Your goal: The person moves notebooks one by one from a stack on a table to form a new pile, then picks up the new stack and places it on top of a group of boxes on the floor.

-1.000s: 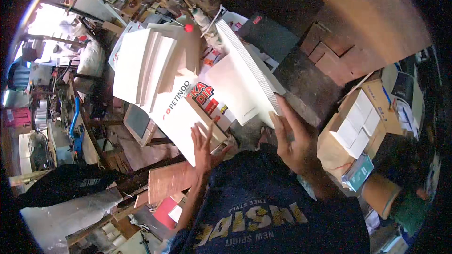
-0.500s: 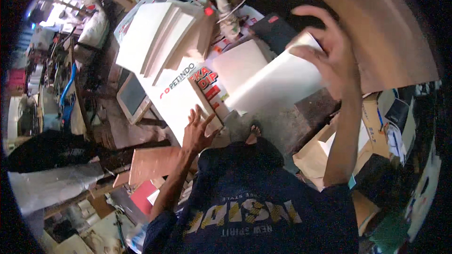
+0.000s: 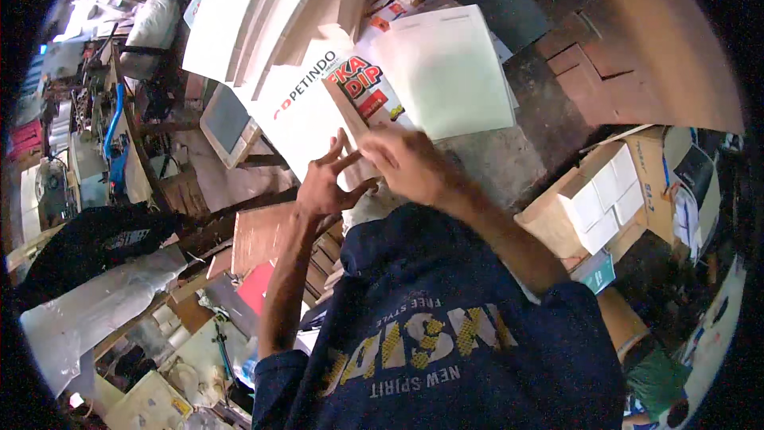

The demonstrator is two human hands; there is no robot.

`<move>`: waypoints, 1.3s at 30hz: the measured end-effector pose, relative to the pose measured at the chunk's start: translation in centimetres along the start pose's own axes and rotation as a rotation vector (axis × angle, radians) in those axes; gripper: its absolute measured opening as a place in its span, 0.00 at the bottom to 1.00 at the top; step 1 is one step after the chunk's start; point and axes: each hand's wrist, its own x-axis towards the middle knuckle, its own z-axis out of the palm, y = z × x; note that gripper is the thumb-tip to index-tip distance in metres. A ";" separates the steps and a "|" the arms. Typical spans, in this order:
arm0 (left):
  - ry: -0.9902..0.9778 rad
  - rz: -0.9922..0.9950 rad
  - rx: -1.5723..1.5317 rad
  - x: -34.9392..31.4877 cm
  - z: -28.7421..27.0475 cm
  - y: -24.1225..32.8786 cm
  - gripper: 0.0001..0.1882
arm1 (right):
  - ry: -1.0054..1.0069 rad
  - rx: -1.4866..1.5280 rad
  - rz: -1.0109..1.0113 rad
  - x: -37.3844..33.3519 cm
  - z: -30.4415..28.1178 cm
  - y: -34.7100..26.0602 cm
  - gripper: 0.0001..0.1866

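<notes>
My left hand (image 3: pixel 322 185) rests at the near edge of a white printed board (image 3: pixel 296 129), its fingers spread. My right hand (image 3: pixel 407 166) is right beside it, fingers curled down near the end of a narrow brown strip (image 3: pixel 344 102) that lies along the board's right side. What those fingers hold, if anything, is hidden. To the right of the strip, a stack of white sheets (image 3: pixel 450 72) lies flat. Beyond my hands, piles of pale paper with stepped edges (image 3: pixel 270 16) cover the board's far part.
An open brown carton (image 3: pixel 549 223) with white blocks of paper (image 3: pixel 605 197) stands at the right. A dark flat folder (image 3: pixel 497 8) lies beyond the sheets. A large brown panel (image 3: pixel 676 40) curves along the far right. At the left is a grey-faced framed panel (image 3: pixel 225 123).
My right hand has come down and left from the raised white sheets to beside my left hand. The sheets now lie flat. White blocks show more fully in the carton.
</notes>
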 end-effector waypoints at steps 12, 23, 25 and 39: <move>0.343 -0.546 -0.429 -8.5 -6.9 -0.7 0.33 | 0.223 0.175 0.117 -1.5 3.7 2.2 0.22; 0.888 -0.243 -0.944 0.6 -9.5 9.6 0.28 | 0.271 1.339 0.135 -4.7 -8.0 0.1 0.34; 0.725 -0.248 -1.147 1.5 -9.1 8.8 0.28 | 0.064 1.135 0.127 -3.9 -14.1 -1.0 0.33; 0.356 0.887 -0.678 2.1 -13.7 22.9 0.15 | 0.446 -0.751 -0.418 -4.2 -14.0 -7.5 0.24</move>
